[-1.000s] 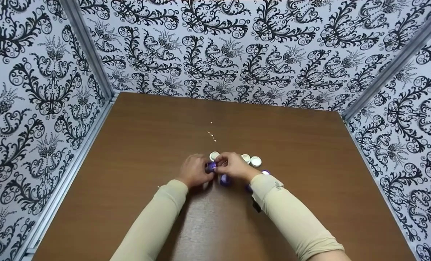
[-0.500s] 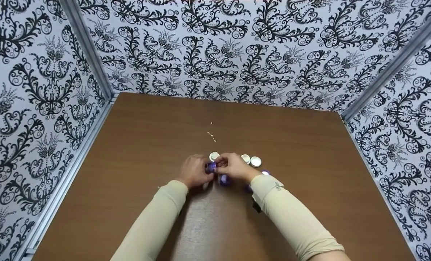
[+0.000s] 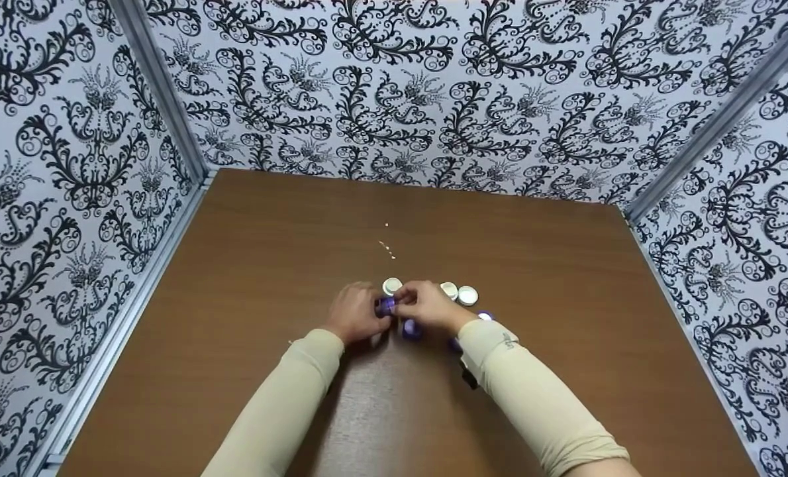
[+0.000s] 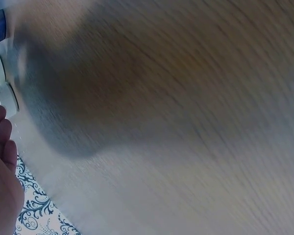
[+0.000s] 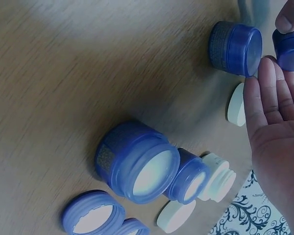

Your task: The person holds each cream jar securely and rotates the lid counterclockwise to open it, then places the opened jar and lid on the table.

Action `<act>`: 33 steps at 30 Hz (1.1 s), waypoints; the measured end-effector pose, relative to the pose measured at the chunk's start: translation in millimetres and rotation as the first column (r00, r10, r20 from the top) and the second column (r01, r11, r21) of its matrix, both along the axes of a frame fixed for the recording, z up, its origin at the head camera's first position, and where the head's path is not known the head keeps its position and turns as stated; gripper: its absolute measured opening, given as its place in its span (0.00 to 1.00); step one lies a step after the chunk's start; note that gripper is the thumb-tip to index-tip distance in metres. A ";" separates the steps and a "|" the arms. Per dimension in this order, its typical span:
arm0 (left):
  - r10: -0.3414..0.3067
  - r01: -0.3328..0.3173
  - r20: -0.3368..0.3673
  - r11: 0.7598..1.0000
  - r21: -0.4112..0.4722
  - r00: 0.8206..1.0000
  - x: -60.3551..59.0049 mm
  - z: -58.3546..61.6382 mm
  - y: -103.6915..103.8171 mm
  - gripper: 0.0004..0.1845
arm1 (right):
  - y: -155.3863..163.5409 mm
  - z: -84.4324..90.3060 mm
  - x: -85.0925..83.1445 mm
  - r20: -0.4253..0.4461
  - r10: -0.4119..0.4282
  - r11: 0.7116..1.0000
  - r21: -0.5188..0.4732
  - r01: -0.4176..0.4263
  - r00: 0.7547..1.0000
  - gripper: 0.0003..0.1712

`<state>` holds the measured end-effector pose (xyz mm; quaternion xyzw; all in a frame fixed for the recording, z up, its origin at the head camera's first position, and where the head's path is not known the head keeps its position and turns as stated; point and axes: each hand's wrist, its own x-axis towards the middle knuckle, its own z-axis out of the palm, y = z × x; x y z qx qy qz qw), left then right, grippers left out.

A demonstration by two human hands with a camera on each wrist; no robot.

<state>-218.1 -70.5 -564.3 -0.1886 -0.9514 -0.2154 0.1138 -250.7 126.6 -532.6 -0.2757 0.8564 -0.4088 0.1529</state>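
Pinching a small purple jar [image 3: 386, 305] between them, the left hand [image 3: 354, 314] and the right hand [image 3: 428, 306] meet at the middle of the head view, just below centre. The left hand's fingers curl round the jar's left side; the right hand's fingertips close on its right side. In the right wrist view that jar [image 5: 289, 48] sits at the upper right edge, with a thumb tip above it and the fingers [image 5: 270, 93] lying fairly straight beneath it, so how tightly they clamp cannot be told there. The left wrist view is blurred and shows only the heel of the hand [image 4: 2, 161] at the lower left edge.

Just beside the held jar, in the upper right of the right wrist view, a capped blue jar [image 5: 235, 48] lies on its side. Lower in that frame an open large blue jar [image 5: 137, 164] lies tilted with white cream inside, touching a smaller open blue jar [image 5: 188, 177] and a white threaded pot [image 5: 216, 177]. A blue lid [image 5: 93, 218] and a white lid [image 5: 175, 215] lie near the bottom edge. All rest on the brown wooden table [image 3: 566, 278], walled by black-and-white patterned panels [image 3: 434, 86].
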 end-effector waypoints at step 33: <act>0.021 -0.021 0.010 0.999 -0.025 1.000 2.6 2.2 2.2 0.18 | -0.3 3.2 1.6 0.010 -0.003 1.000 -0.029 0.003 1.000 0.18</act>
